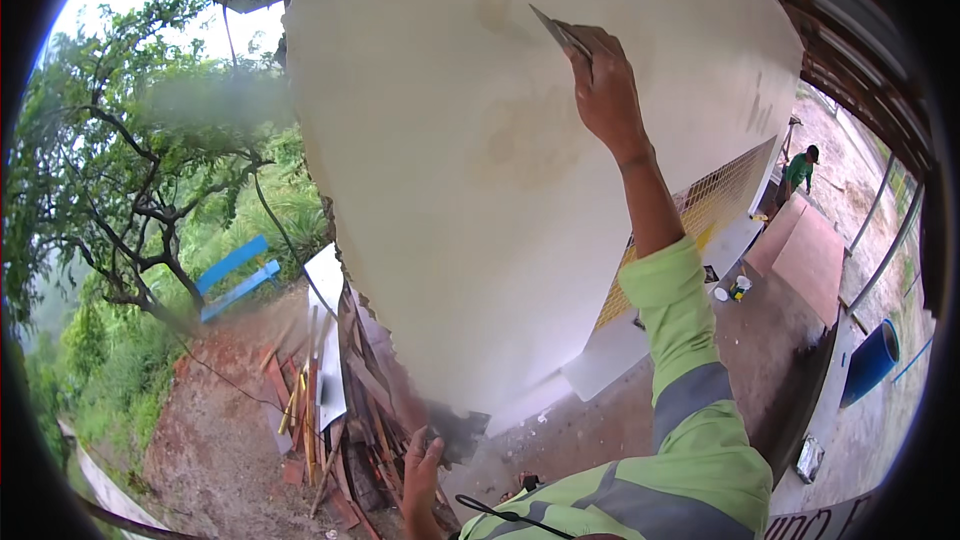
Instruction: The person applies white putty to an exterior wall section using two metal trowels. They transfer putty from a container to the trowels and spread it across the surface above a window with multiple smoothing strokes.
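My right hand (608,90) is raised high against a large off-white wall (430,190), closed around a putty knife (550,30). The thin blade points up and left, and its tip is at or very near the wall's surface. Brownish smudges mark the wall to the left of and below the hand. Low in the view, my left hand (422,475) is closed with its fingers upward, beside a blurred dark grey flat patch (462,432). What the left hand grips there cannot be made out.
Scrap wood (360,440) is heaped below the wall's rough left edge. Blue boards (235,275) lie near a tree. To the right are a yellow lattice (700,215), small containers (738,288), pinkish panels (805,255), a blue barrel (872,362) and a person in green (800,170).
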`<state>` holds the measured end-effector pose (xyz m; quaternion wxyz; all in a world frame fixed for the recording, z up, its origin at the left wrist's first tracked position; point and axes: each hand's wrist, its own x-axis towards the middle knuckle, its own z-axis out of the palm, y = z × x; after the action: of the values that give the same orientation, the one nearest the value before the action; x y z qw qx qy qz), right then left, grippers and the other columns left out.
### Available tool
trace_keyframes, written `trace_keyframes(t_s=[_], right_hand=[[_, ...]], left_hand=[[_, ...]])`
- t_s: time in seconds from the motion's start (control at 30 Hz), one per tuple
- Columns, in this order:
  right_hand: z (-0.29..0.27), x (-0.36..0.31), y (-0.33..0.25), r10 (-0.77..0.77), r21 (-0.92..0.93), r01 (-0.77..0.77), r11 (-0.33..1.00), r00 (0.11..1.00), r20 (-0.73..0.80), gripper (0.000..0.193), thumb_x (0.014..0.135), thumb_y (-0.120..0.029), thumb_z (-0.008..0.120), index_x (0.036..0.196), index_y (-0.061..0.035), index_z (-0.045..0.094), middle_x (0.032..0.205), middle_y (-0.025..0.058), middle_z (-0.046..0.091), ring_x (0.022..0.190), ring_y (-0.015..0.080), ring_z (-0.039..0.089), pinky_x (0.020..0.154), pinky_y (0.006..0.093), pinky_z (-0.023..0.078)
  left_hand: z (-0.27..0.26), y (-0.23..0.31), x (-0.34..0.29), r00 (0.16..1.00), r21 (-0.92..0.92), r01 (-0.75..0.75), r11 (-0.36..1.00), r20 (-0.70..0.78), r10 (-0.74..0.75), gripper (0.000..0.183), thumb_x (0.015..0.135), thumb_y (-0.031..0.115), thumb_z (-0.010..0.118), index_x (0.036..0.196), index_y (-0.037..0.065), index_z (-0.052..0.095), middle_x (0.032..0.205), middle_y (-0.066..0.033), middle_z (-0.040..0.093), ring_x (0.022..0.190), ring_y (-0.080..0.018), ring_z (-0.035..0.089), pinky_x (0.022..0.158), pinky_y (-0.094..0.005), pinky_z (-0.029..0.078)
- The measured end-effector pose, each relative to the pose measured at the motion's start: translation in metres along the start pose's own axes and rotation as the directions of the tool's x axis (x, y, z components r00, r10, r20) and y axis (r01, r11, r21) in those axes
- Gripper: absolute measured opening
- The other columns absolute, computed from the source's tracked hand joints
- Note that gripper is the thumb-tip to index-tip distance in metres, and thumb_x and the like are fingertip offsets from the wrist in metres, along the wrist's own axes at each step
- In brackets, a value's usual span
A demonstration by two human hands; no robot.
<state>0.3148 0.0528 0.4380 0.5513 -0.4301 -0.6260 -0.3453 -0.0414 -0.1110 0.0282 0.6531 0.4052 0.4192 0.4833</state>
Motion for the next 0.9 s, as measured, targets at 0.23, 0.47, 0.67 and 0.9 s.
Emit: trace_keyframes(t_s=[0.23, 0.47, 0.67, 0.9], right_hand=[[0.047, 0.032, -0.006, -0.264, -0.256, 0.245, 0.935, 0.964, -0.044, 0.034, 0.088, 0.003, 0.056, 0.119, -0.0059, 0.067, 0.11, 0.0051, 0.066, 0.104, 0.0268, 0.057, 0.092, 0.0396, 0.046], [0.014, 0.018, -0.002, -0.278, -0.165, 0.301, 0.939, 0.949, 0.148, 0.036, 0.088, 0.005, 0.055, 0.12, -0.006, 0.066, 0.114, 0.0058, 0.066, 0.106, 0.0263, 0.057, 0.094, 0.0393, 0.045], [0.035, 0.044, 0.009, -0.297, -0.25, 0.287, 0.925, 0.955, -0.004, 0.039, 0.086, 0.007, 0.056, 0.122, -0.0064, 0.064, 0.118, 0.0067, 0.065, 0.105, 0.0277, 0.057, 0.094, 0.0401, 0.045], [-0.001, 0.005, -0.002, -0.262, -0.084, 0.291, 0.953, 0.932, 0.252, 0.032, 0.09, 0.003, 0.057, 0.119, -0.0071, 0.066, 0.114, 0.0077, 0.067, 0.106, 0.0284, 0.059, 0.096, 0.0412, 0.046]], left_hand=[[-0.007, -0.012, -0.013, 0.999, 0.003, -0.031, 1.0, -0.024, 0.031, 0.035, 0.1, 0.011, 0.055, 0.133, 0.003, 0.053, 0.093, 0.0004, 0.06, 0.072, -0.0078, 0.054, 0.059, -0.0252, 0.046], [-0.005, 0.001, -0.002, 0.996, -0.009, -0.092, 0.996, -0.018, 0.092, 0.035, 0.1, 0.014, 0.057, 0.132, 0.002, 0.054, 0.093, 0.0001, 0.06, 0.073, -0.0077, 0.053, 0.061, -0.0249, 0.046], [0.002, 0.005, 0.001, 0.994, 0.028, -0.105, 0.994, 0.027, 0.104, 0.035, 0.1, 0.013, 0.057, 0.132, 0.001, 0.054, 0.095, -0.0005, 0.06, 0.073, -0.007, 0.053, 0.061, -0.0246, 0.046], [-0.009, -0.008, -0.01, 0.996, -0.047, -0.085, 0.995, -0.027, 0.083, 0.034, 0.1, 0.012, 0.056, 0.132, 0.002, 0.053, 0.096, 0.0, 0.06, 0.073, -0.0069, 0.053, 0.061, -0.024, 0.046]])
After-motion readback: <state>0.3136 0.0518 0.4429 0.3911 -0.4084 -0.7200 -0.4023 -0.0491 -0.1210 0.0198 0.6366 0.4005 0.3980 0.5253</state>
